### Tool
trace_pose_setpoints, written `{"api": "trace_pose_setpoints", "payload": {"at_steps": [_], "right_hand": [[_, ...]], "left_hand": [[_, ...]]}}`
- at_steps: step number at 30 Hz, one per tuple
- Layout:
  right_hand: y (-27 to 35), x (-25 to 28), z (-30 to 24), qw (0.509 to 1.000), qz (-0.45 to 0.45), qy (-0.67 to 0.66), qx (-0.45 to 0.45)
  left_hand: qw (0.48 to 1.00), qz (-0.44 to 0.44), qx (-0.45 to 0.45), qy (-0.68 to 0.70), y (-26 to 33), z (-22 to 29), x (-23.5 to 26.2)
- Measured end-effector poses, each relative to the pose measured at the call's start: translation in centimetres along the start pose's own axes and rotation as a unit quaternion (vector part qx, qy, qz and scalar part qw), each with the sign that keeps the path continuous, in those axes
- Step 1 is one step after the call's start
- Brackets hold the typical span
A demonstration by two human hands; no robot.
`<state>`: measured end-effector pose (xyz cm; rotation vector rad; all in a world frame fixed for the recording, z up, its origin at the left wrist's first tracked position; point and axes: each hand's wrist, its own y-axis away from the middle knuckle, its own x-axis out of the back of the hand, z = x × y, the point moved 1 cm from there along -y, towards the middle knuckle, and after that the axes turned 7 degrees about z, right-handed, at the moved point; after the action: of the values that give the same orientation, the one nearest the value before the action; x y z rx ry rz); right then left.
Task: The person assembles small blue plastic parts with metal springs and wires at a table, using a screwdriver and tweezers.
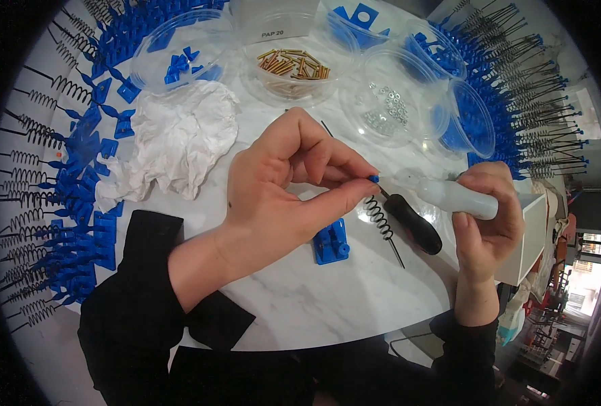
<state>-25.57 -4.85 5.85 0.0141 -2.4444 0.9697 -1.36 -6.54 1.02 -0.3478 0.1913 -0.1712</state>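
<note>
Left hand (280, 183) pinches a tiny blue cap (374, 178) between thumb and forefinger, while the right hand (486, 216) is closed around a whitish squeeze bottle (453, 196) whose nozzle points at that cap. Both work above a white marble table (314, 304), ringed at left and right by rows of blue plastic mounts with black coil springs (50, 223) fanned outward. At the far side stand clear plastic tubs: one with blue clips (178, 64), one with brass pins (293, 64), one with small silver nuts (385, 108). A crumpled white paper towel (172, 142) lies left of centre. Below the hands rest a black-handled screwdriver (415, 223), a loose black spring (380, 218) on its straight wire, and a single blue bracket (331, 242). The bottle looks soft-walled and light, likely to yield under pressure, so a grip round its middle suits it best. The cap seems rigid, very light and easy to drop; it appears to sit on the end of the spring's wire, though the contact is too small to confirm. Holding it by its sides at the fingertips, as now, seems the only practical purchase.
</note>
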Motion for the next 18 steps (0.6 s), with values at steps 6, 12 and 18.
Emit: {"api": "trace_pose_setpoints", "payload": {"at_steps": [6, 12, 18], "right_hand": [[-0.03, -0.12, -0.12, 1.0, -0.006, -0.002, -0.005], [0.0, -0.1, -0.09, 1.0, -0.007, 0.011, 0.011], [-0.05, -0.16, -0.08, 1.0, -0.002, 0.015, 0.019]], "left_hand": [[1.0, 0.002, 0.002, -0.004, 0.04, -0.06, 0.07], [1.0, 0.005, 0.004, -0.002, 0.07, -0.16, -0.04], [1.0, 0.005, -0.003, -0.018, 0.02, -0.1, 0.01]]}}
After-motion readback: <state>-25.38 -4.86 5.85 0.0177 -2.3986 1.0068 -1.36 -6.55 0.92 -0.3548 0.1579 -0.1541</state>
